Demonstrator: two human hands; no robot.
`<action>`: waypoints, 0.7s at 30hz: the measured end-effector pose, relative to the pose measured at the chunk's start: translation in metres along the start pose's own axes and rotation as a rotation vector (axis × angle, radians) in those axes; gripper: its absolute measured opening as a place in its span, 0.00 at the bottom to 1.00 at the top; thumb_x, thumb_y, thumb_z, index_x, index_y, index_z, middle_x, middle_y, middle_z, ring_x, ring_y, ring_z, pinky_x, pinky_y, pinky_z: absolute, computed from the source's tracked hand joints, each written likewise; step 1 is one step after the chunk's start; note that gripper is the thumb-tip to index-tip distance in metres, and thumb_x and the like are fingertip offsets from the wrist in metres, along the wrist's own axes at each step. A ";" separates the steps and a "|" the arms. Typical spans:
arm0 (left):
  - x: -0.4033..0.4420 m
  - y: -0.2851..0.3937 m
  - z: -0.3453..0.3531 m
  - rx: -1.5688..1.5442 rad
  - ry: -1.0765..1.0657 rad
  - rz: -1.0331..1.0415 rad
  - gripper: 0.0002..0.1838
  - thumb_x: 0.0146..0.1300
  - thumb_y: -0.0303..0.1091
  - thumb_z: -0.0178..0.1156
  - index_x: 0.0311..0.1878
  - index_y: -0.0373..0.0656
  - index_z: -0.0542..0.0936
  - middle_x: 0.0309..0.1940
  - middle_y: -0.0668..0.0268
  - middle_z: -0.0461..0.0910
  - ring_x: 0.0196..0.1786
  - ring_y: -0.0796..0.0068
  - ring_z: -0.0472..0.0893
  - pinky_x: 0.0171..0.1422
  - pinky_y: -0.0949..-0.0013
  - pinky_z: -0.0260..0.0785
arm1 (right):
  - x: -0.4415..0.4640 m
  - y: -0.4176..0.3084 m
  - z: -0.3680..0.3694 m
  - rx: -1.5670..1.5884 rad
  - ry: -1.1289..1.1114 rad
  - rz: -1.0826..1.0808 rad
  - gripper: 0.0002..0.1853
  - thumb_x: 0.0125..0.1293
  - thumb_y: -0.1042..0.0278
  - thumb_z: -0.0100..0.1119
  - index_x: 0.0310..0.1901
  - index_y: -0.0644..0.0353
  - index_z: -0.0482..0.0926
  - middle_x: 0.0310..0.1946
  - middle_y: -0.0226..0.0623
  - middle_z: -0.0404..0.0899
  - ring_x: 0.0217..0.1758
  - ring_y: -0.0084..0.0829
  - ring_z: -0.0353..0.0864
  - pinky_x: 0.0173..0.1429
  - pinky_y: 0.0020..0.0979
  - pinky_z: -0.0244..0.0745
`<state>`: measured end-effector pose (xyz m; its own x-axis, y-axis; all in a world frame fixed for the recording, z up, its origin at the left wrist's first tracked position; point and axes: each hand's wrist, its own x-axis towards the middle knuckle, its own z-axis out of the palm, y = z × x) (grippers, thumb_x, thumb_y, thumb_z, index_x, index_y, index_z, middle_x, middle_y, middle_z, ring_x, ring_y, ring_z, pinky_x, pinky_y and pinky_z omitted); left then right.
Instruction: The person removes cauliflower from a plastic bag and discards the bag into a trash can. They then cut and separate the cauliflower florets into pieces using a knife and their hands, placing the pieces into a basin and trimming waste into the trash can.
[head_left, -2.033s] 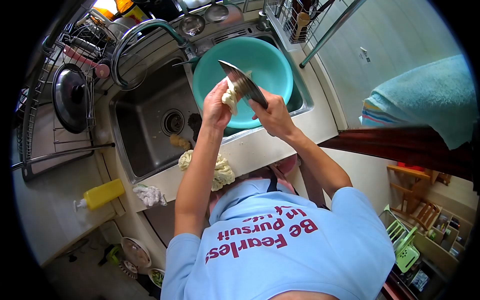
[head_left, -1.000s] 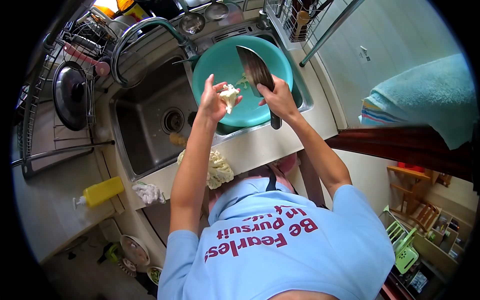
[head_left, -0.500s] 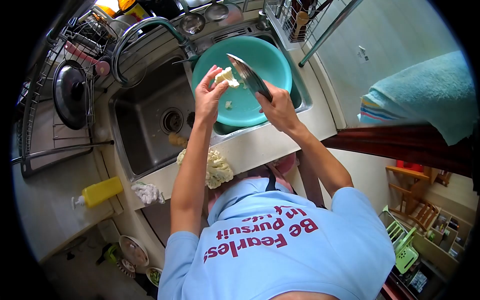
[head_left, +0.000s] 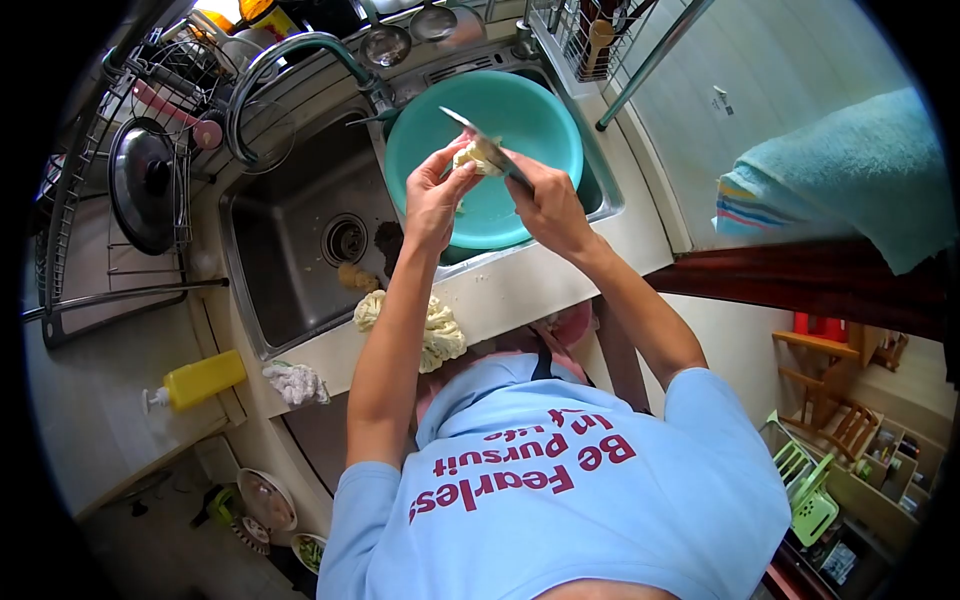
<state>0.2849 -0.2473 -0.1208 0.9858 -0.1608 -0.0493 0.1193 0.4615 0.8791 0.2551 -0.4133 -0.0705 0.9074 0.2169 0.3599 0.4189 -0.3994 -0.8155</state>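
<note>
Two hands: both are working over the green tub [head_left: 560, 130], maybe so it can catch bits.
Left hand [head_left: 430, 205]: its fingers are bending in close and holding a white cauliflower piece [head_left: 466, 160], perhaps pinching it to keep it steady.
Right hand [head_left: 552, 210]: its fingers are wrapping around the handle of the knife [head_left: 494, 156], which seems to be giving a firm grip.
Knife: its blade is leaning up and over toward the left hand, and it seems to be touching the piece.
Green tub: it is sitting in the right side of the sink and is holding a small pale bit [head_left: 460, 207] near the left wrist.
Left sink [head_left: 290, 285]: it is holding a tan lump [head_left: 357, 278] and a dark brown scrubber [head_left: 389, 243], both lying near the drain [head_left: 346, 241].
Big cauliflower [head_left: 442, 338]: it is resting at the table [head_left: 520, 285] edge, partly hiding behind the left arm, maybe for easy reach.
Cloth [head_left: 296, 384]: it is lying crumpled near the yellow bottle [head_left: 205, 382].
</note>
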 end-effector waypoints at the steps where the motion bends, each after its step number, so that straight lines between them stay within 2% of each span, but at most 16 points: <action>1: 0.000 -0.001 0.002 -0.039 -0.018 -0.014 0.20 0.63 0.24 0.60 0.58 0.32 0.73 0.57 0.56 0.75 0.55 0.69 0.78 0.61 0.64 0.73 | 0.002 0.002 0.001 -0.010 0.010 -0.010 0.20 0.61 0.81 0.51 0.56 0.66 0.74 0.49 0.55 0.77 0.50 0.54 0.77 0.53 0.41 0.74; 3: 0.000 -0.002 0.004 -0.086 -0.010 -0.038 0.20 0.63 0.26 0.61 0.58 0.32 0.73 0.55 0.57 0.75 0.54 0.69 0.78 0.59 0.66 0.74 | 0.002 0.006 0.006 0.066 0.067 0.040 0.17 0.61 0.79 0.52 0.54 0.67 0.75 0.41 0.53 0.81 0.42 0.49 0.82 0.44 0.38 0.78; 4: 0.001 -0.003 0.004 -0.085 -0.008 -0.036 0.20 0.63 0.26 0.61 0.58 0.32 0.73 0.55 0.57 0.75 0.54 0.69 0.78 0.59 0.66 0.74 | 0.002 0.006 0.006 0.067 0.066 0.038 0.17 0.61 0.79 0.52 0.54 0.67 0.75 0.41 0.53 0.81 0.42 0.49 0.82 0.44 0.38 0.78; 6: 0.004 -0.010 -0.001 -0.002 0.131 -0.061 0.18 0.64 0.26 0.60 0.56 0.32 0.73 0.54 0.57 0.76 0.54 0.66 0.78 0.59 0.63 0.75 | 0.001 0.005 0.004 0.258 0.034 0.296 0.16 0.63 0.76 0.52 0.53 0.68 0.75 0.32 0.46 0.81 0.32 0.37 0.85 0.34 0.33 0.79; 7: 0.005 -0.011 -0.006 -0.003 0.132 -0.062 0.18 0.64 0.26 0.60 0.56 0.32 0.73 0.54 0.57 0.76 0.54 0.66 0.78 0.59 0.63 0.75 | 0.000 0.009 0.005 0.258 0.032 0.298 0.16 0.63 0.76 0.52 0.53 0.68 0.75 0.32 0.46 0.81 0.32 0.37 0.85 0.34 0.33 0.79; 9: 0.008 -0.010 -0.022 -0.221 0.181 -0.169 0.13 0.64 0.25 0.59 0.50 0.32 0.75 0.54 0.54 0.75 0.53 0.62 0.78 0.56 0.59 0.78 | 0.004 0.020 0.006 0.281 0.149 0.356 0.15 0.67 0.70 0.53 0.52 0.69 0.75 0.32 0.34 0.79 0.26 0.23 0.79 0.30 0.25 0.80; 10: 0.009 -0.012 -0.028 -0.219 0.183 -0.171 0.13 0.64 0.25 0.59 0.50 0.32 0.75 0.54 0.54 0.75 0.53 0.62 0.78 0.56 0.59 0.78 | 0.006 0.025 0.005 0.283 0.149 0.358 0.15 0.67 0.70 0.53 0.52 0.69 0.75 0.32 0.34 0.79 0.26 0.23 0.79 0.30 0.25 0.80; 12: 0.012 -0.013 -0.031 -0.417 0.226 -0.121 0.13 0.65 0.23 0.57 0.52 0.33 0.74 0.54 0.52 0.75 0.55 0.60 0.78 0.55 0.55 0.79 | 0.012 0.030 0.000 0.278 0.078 0.342 0.17 0.64 0.72 0.53 0.52 0.71 0.74 0.35 0.45 0.82 0.28 0.30 0.83 0.27 0.29 0.79; 13: 0.014 -0.014 -0.031 -0.464 0.215 -0.120 0.13 0.66 0.23 0.55 0.53 0.34 0.73 0.55 0.52 0.74 0.55 0.59 0.77 0.56 0.52 0.79 | 0.012 0.036 0.005 0.264 0.089 0.408 0.17 0.62 0.75 0.53 0.52 0.73 0.74 0.48 0.55 0.78 0.38 0.42 0.85 0.38 0.33 0.81; 14: 0.014 -0.013 -0.026 -0.464 0.212 -0.120 0.13 0.66 0.23 0.55 0.53 0.34 0.73 0.55 0.52 0.74 0.55 0.59 0.77 0.56 0.52 0.79 | 0.010 0.038 0.008 0.263 0.091 0.407 0.17 0.62 0.75 0.53 0.52 0.73 0.74 0.48 0.55 0.78 0.38 0.42 0.85 0.38 0.33 0.81; 15: 0.013 -0.012 -0.021 -0.482 0.215 -0.100 0.13 0.66 0.23 0.54 0.54 0.34 0.72 0.56 0.52 0.74 0.55 0.60 0.77 0.56 0.52 0.78 | 0.009 0.039 0.012 0.167 0.129 0.237 0.17 0.61 0.76 0.52 0.52 0.73 0.74 0.53 0.59 0.74 0.44 0.48 0.82 0.46 0.36 0.78; 18: 0.018 -0.016 -0.019 -0.480 0.240 -0.011 0.14 0.67 0.24 0.53 0.55 0.34 0.71 0.56 0.52 0.74 0.55 0.62 0.78 0.56 0.54 0.78 | 0.003 0.030 0.022 0.117 0.178 0.074 0.19 0.58 0.79 0.51 0.52 0.73 0.74 0.54 0.62 0.73 0.57 0.59 0.73 0.63 0.41 0.67; 19: 0.021 -0.019 -0.018 -0.459 0.255 0.055 0.14 0.68 0.24 0.53 0.56 0.34 0.70 0.56 0.53 0.74 0.54 0.63 0.78 0.56 0.56 0.78 | 0.000 0.025 0.023 0.153 0.163 0.097 0.18 0.59 0.79 0.52 0.52 0.73 0.74 0.52 0.61 0.74 0.56 0.57 0.74 0.61 0.41 0.69; 21: 0.027 -0.028 -0.021 -0.459 0.260 0.054 0.15 0.69 0.25 0.52 0.57 0.34 0.69 0.56 0.53 0.73 0.55 0.62 0.78 0.59 0.56 0.76 | 0.000 0.012 0.024 0.179 0.152 0.114 0.18 0.59 0.79 0.51 0.52 0.72 0.74 0.50 0.60 0.76 0.54 0.56 0.76 0.59 0.41 0.71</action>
<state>0.3111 -0.2463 -0.1570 0.9819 0.0681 -0.1767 0.0499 0.8069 0.5886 0.2589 -0.3967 -0.0911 0.9488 0.0381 0.3136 0.3130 -0.2464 -0.9172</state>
